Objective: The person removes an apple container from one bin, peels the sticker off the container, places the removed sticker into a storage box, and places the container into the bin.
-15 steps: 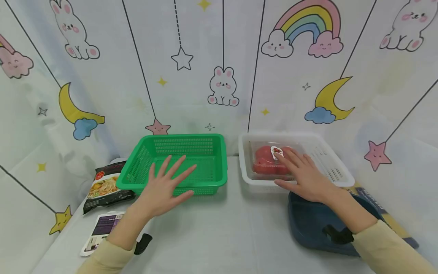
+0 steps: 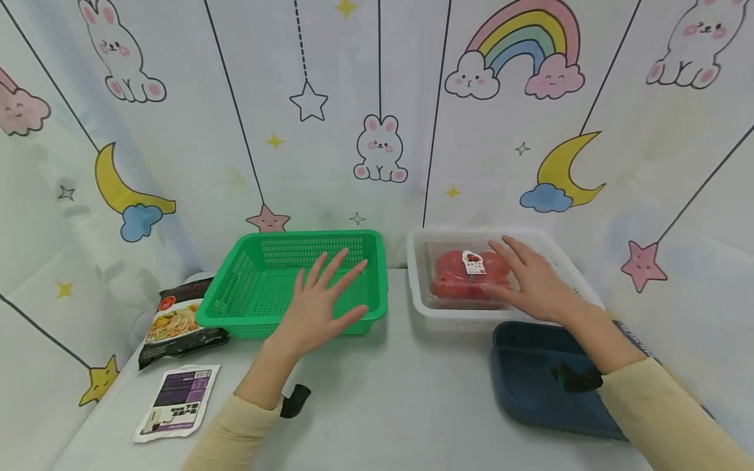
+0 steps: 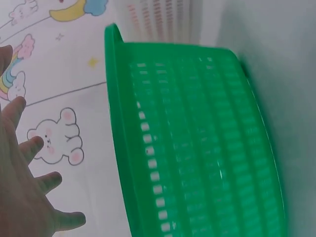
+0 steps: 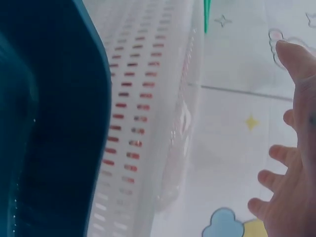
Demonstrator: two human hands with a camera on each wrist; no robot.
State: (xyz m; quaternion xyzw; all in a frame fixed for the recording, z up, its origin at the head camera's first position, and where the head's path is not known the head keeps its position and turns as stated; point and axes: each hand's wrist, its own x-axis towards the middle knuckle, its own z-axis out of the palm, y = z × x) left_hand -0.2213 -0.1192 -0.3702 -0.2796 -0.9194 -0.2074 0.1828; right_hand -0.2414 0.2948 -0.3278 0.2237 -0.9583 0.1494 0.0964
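Left hand (image 2: 315, 313) and right hand (image 2: 538, 286) both have fingers spread. A green basket (image 2: 247, 322) with little holes sits below the left; below the right, a white basket (image 2: 453, 314) holds a clear box (image 2: 465, 289) of round red things (image 2: 450, 263) with a white sticker (image 2: 474, 263).

You've room across the desk (image 2: 400, 399), lower centre; green basket (image 2: 268, 288) walls centre-left, white basket (image 2: 453, 314) centre-right, blue tub (image 2: 530, 383) lower right!
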